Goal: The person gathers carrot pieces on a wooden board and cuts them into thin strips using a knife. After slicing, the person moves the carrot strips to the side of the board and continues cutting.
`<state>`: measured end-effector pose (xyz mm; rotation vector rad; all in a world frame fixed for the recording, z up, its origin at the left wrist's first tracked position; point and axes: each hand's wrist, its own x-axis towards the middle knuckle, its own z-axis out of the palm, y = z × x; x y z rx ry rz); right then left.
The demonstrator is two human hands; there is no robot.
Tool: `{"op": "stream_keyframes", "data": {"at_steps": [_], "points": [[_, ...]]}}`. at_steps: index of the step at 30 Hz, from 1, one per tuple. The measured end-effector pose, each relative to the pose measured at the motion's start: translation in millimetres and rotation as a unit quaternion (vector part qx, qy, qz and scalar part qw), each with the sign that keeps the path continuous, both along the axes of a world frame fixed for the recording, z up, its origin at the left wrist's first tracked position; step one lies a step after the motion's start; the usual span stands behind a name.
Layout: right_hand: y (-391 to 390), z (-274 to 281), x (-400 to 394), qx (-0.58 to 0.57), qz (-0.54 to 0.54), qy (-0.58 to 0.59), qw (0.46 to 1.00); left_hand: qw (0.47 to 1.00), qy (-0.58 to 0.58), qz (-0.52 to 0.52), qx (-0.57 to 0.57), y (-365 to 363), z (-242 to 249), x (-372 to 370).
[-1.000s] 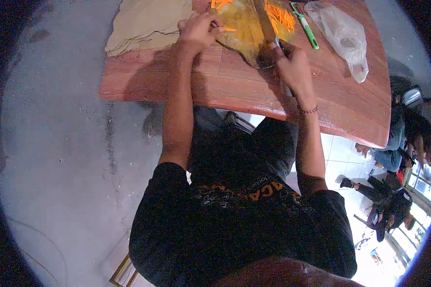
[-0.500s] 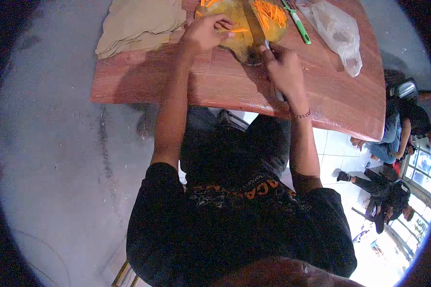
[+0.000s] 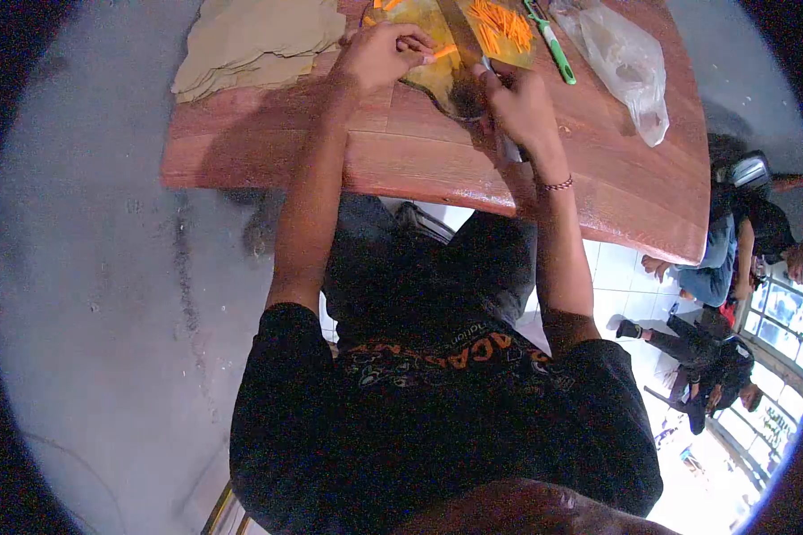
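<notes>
My left hand [image 3: 385, 55] is at the left of a worn wooden cutting board [image 3: 451, 94], its fingers pinched on a piece of orange carrot [image 3: 444, 52]. In my right hand [image 3: 524, 109] is a knife [image 3: 462, 28], gripped by the handle. Its blade slants up and left across the board, just right of the carrot piece, and its tip runs out at the top of the view. Thin carrot strips [image 3: 501, 27] lie heaped on the board to the right of the blade. More carrot pieces [image 3: 385, 4] show at the board's upper left.
Brown paper-like sheets [image 3: 254, 45] are stacked on the wooden table [image 3: 401, 165] at the left. To the board's right lie a green-handled peeler [image 3: 558, 53] and a clear plastic bag [image 3: 629, 76]. Two people [image 3: 727, 374] are beyond the table at the right.
My right hand has shifted slightly up and left with the knife, and the blade sits closer to the carrot piece. My left hand keeps its pinch. The whole view has slid a little.
</notes>
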<state>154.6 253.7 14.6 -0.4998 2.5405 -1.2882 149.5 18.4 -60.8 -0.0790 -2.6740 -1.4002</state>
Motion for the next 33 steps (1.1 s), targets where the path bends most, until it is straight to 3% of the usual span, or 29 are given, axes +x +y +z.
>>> {"op": "stream_keyframes", "data": {"at_steps": [3,11,15,18,20,24,26,33], "points": [[-2,-20,-16,-0.045,0.009,0.077,0.996,0.999,0.008,-0.008,-0.034,2,-1,1],[-21,-4,-16,-0.05,0.009,-0.071,0.996,0.998,0.003,-0.014,0.062,1,-17,-6],[-23,-15,-21,-0.032,0.029,-0.009,0.999,0.999,0.011,-0.012,0.043,4,-5,2],[-20,5,-7,-0.032,-0.004,-0.069,0.997,1.0,0.018,-0.004,0.015,2,1,3],[-12,-4,-7,-0.038,-0.009,0.002,0.999,0.974,0.115,0.05,-0.187,0,5,6],[-3,-23,-9,-0.007,-0.001,0.058,0.998,0.963,0.159,0.032,-0.214,-3,-4,3],[-7,-3,5,-0.019,0.009,-0.016,1.0,0.964,0.169,0.019,-0.205,0,-4,3],[-12,-9,11,-0.026,-0.015,-0.022,0.999,0.955,0.182,0.03,-0.233,2,-1,5]]}}
